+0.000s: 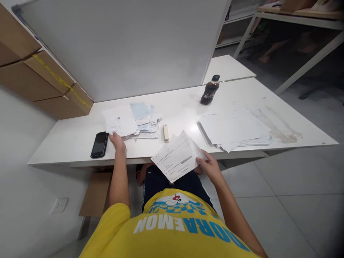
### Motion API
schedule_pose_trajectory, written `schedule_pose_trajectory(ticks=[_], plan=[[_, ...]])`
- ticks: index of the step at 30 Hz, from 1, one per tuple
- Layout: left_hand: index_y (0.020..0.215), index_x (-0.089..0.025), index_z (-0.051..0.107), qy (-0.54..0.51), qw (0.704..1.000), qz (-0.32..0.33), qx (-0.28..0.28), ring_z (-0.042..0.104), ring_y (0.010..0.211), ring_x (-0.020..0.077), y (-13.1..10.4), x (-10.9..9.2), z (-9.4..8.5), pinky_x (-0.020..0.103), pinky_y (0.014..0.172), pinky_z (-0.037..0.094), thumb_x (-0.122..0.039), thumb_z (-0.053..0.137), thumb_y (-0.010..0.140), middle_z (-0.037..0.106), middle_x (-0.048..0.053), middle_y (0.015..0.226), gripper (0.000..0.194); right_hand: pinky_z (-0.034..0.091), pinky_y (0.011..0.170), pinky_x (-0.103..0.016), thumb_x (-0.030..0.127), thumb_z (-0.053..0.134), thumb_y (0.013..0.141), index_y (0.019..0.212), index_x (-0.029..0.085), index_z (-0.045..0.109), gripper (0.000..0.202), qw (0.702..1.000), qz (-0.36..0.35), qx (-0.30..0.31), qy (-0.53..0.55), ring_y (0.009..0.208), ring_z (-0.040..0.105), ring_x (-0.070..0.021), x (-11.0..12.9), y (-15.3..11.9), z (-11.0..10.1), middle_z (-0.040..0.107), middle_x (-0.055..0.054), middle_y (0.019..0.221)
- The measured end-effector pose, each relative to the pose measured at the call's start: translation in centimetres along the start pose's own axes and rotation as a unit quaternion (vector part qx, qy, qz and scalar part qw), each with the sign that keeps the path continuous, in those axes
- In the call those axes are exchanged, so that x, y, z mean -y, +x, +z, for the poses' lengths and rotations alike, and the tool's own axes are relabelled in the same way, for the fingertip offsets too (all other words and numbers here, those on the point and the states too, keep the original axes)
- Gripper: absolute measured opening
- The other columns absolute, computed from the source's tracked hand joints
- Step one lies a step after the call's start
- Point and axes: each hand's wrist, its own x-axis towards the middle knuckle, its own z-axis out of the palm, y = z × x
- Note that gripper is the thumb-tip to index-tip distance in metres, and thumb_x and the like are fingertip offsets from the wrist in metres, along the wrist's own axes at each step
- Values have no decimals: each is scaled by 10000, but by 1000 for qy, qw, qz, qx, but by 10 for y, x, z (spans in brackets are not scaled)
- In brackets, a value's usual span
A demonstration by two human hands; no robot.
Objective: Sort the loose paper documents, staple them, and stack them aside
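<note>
My left hand point(117, 140) pinches the lower edge of a white sheet point(120, 120), which lies over the left part of a loose pile of papers point(147, 125). A printed sheet point(178, 157) is in my right hand point(209, 165), held at its right edge above my lap by the table's front edge. Just beyond that sheet, a small cream-coloured block-like object point(166, 133) rests on the table. Beside my left hand lies a black phone point(99, 144). Another stack of white papers point(232, 129) sits to the right.
A dark cola bottle point(210, 90) stands towards the back of the white table point(67, 143). Behind the table is a large whiteboard point(134, 46). Cardboard boxes point(45, 80) are stacked at the left. A person's bare foot point(264, 58) shows under another table at upper right.
</note>
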Motion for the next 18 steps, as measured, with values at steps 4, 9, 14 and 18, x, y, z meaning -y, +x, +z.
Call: schedule_pose_trajectory(ticks=[4,9,14,18], plan=[[1534,-116,152,105,991,19,-77,51,1513,227,-15,5,-8,422,1215,-15,-337,435,968,113,196,1621,670,397,442,-269,462,662,694,1244,139,634,639,1000,18,9,-5,465,508,-162,-2,-2,-5,585,27,518],[1540,-160,196,124,980,105,-114,78,1510,222,-43,0,-34,403,1222,5,-385,364,980,146,145,1627,627,453,503,-288,465,658,696,1198,154,659,590,1000,8,-6,-13,553,580,-194,-3,2,-10,650,-2,600],[1501,-205,329,-68,989,79,-103,399,1407,226,-96,-5,-48,387,1179,283,-384,439,939,390,123,1537,600,469,537,-288,456,660,707,1113,180,695,492,999,-26,-28,6,604,593,-188,-3,7,-2,692,-12,696],[1398,-145,483,-144,985,-43,-83,618,1188,255,-136,1,-65,428,1054,458,-308,587,840,621,168,1307,591,503,605,-296,397,676,704,1023,193,722,381,997,-52,-47,39,651,617,-180,1,8,8,710,-13,742]])
